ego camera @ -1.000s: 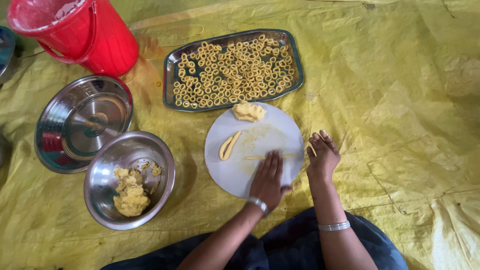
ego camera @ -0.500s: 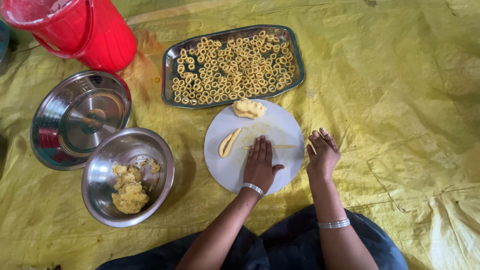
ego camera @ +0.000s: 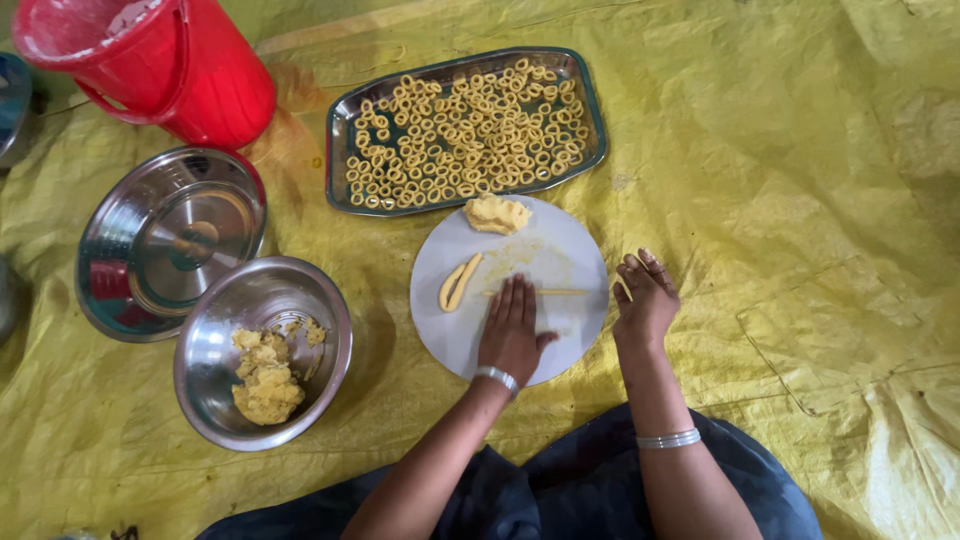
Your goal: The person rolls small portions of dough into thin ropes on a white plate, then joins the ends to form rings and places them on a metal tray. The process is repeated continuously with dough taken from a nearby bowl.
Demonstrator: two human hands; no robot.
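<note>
Flat and spread, the left hand (ego camera: 513, 330) presses on a thin dough rope (ego camera: 555, 292) lying across the round white board (ego camera: 560, 250). The right hand (ego camera: 646, 298) rests at the board's right edge, fingers loosely curled; a bit of dough shows at its fingertips. Beyond lie a dough lump (ego camera: 497, 213), a folded strip (ego camera: 458, 283), and a tray (ego camera: 338, 150) of rings.
</note>
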